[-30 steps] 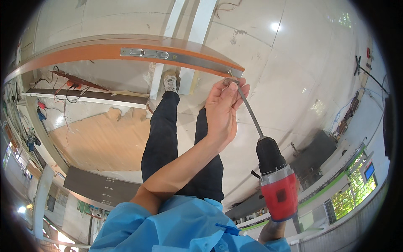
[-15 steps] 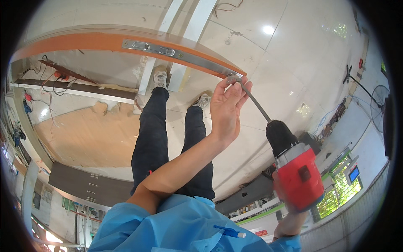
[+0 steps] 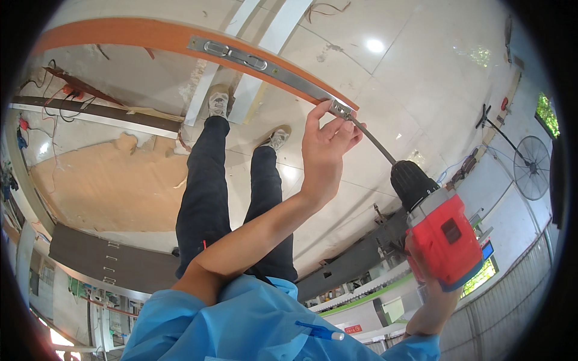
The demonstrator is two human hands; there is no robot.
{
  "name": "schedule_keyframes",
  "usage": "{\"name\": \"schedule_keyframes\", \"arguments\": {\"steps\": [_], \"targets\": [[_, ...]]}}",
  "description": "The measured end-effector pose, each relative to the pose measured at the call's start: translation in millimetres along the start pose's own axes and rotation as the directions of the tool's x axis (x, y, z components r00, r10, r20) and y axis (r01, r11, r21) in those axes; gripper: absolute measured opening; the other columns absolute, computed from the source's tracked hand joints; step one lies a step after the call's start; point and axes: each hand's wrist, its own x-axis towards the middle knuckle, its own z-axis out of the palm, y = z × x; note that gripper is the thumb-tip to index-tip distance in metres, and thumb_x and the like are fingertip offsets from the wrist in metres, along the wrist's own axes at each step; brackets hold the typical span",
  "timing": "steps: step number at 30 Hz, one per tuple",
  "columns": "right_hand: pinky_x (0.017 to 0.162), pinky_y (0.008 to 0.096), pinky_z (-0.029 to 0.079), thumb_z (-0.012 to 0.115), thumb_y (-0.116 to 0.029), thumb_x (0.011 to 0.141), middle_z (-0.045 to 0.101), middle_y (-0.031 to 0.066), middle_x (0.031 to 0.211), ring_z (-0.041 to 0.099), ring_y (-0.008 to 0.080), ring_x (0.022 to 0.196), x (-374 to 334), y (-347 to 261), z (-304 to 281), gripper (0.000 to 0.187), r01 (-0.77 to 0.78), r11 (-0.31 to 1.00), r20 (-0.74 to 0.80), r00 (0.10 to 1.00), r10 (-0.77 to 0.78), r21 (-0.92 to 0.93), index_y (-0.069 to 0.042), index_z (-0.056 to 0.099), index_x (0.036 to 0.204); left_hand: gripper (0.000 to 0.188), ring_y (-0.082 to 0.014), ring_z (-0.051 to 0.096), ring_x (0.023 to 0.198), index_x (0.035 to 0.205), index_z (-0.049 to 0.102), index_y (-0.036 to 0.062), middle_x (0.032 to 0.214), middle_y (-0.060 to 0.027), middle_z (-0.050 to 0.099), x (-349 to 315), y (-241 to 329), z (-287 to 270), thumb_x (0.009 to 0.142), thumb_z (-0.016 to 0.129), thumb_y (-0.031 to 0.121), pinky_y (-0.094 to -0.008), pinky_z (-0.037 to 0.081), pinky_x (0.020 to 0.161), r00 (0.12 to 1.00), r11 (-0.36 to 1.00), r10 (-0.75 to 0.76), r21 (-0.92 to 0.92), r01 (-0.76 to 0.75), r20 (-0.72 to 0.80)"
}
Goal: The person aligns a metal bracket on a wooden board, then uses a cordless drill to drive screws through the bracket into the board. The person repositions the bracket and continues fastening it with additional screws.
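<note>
My left hand pinches a small metal plate with holes against the end of an orange-edged panel. Its thumb and fingers are bunched close to the tip of a long driver bit, which meets the plate. That bit runs out of the black chuck of a red cordless drill. Wrapped around the drill's handle is my right hand, partly hidden behind the tool body. A long metal strip with oval openings is set into the panel's edge, leading up to the plate.
Pale boards lie on the tiled floor beneath the panel. Brown sheet material and loose cables are at the left. A dark drawer cabinet stands near the lower left, a round fan at the right.
The small plate now sits flatter against the panel end, and my left index finger has straightened along it. The drill appears slightly further right, its bit still at the plate. The whole view has shifted.
</note>
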Motion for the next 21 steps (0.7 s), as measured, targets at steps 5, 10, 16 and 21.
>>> {"name": "schedule_keyframes", "arguments": {"steps": [5,10,16,21], "targets": [[0.073,0.029,0.056,0.081,-0.02,0.086,0.073,0.0026,0.093,0.069,0.011,0.082,8.2,11.2,0.3,0.029,0.205,0.979,-0.067,0.976,-0.206,-0.017,-0.005,0.071,0.108,0.037,-0.0283,0.067,0.114,0.134,0.047,0.0005,0.128,-0.0172,0.065,-19.5,-4.6,6.5,0.106,0.059,0.021,-0.0456,0.051,0.107,0.991,0.988,-0.137,-0.075,0.136,-0.006],[0.085,0.0367,0.057,0.085,-0.013,0.083,0.074,0.0097,0.111,0.072,0.0265,0.098,9.3,2.4,-9.9,0.038,0.056,0.998,0.086,0.995,-0.058,0.023,-0.006,0.072,0.118,0.052,-0.0163,0.065,0.115,0.13,0.058,0.0039,0.123,-0.0119,0.068,-42.2,2.6,26.4,0.108,0.049,0.05,-0.0401,0.048,0.104,0.893,0.947,-0.264,-0.076,0.311,0.365],[0.079,0.0348,0.056,0.082,-0.016,0.087,0.073,0.0068,0.102,0.07,0.0213,0.09,11.3,3.6,-10.5,0.03,0.075,0.992,0.065,0.994,-0.082,0.099,-0.005,0.072,0.113,0.055,-0.0154,0.064,0.115,0.138,0.054,0.0017,0.122,-0.0098,0.068,-48.1,11.1,44.6,0.107,0.052,0.048,-0.0357,0.048,0.103,0.809,0.856,-0.337,-0.201,0.476,0.482],[0.074,0.0318,0.056,0.078,-0.02,0.09,0.073,0.0037,0.095,0.069,0.0148,0.084,11.2,7.9,-7.7,0.026,0.167,0.986,0.035,0.986,-0.166,-0.03,-0.005,0.07,0.109,0.052,-0.0176,0.064,0.115,0.137,0.055,0.0024,0.122,-0.0104,0.068,-44.9,13.6,38.7,0.107,0.053,0.045,-0.0361,0.05,0.104,0.813,0.839,-0.355,-0.226,0.495,0.462]]}}
